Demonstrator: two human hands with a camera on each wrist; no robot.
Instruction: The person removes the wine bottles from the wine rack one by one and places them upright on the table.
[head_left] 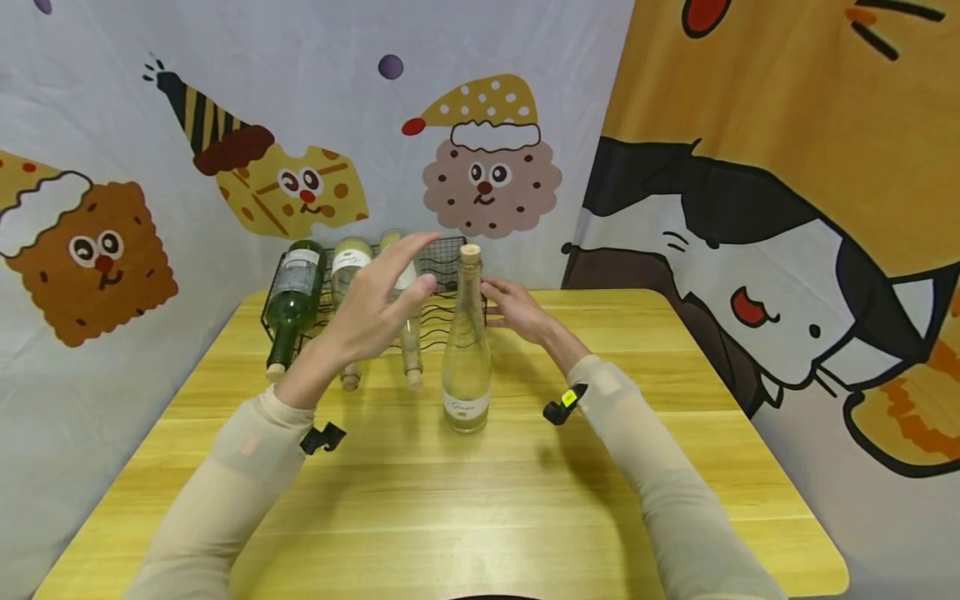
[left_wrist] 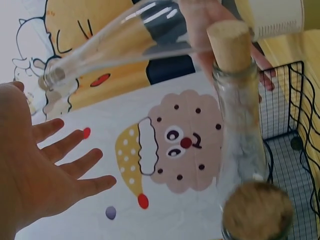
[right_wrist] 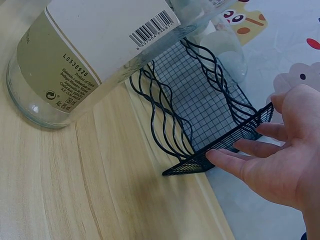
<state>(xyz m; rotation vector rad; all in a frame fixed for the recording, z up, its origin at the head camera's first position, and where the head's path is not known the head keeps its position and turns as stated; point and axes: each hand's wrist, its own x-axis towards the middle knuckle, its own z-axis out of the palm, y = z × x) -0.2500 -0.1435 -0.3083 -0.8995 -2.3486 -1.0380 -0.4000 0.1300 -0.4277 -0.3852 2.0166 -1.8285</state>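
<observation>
A clear bottle [head_left: 467,358] stood upright on the wooden tabletop [head_left: 570,517], between the two hands and nearer the person than the black wire rack [head_left: 450,247]. A cork [head_left: 470,253] closed its mouth, and a white label [head_left: 465,407] wrapped it low down; the right wrist view showed a barcode [right_wrist: 151,30] on its other side. The left hand [head_left: 375,302] was raised in front of the rack with its fingers spread and its palm turned towards the bottle neck, just beside the glass and apart from it. The right hand [head_left: 517,310] reached past the bottle's other side, its fingers extended and slightly parted at the rack's mesh end panel [right_wrist: 200,162]; whether the fingertips touched the panel could not be told. In the rack, with corked necks pointing towards the person, lay a green bottle [head_left: 296,287] at the left, then two clear ones [head_left: 410,333], the left forearm partly covering the nearer of them. Behind hung a backdrop [head_left: 585,50] printed with cartoon figures.
</observation>
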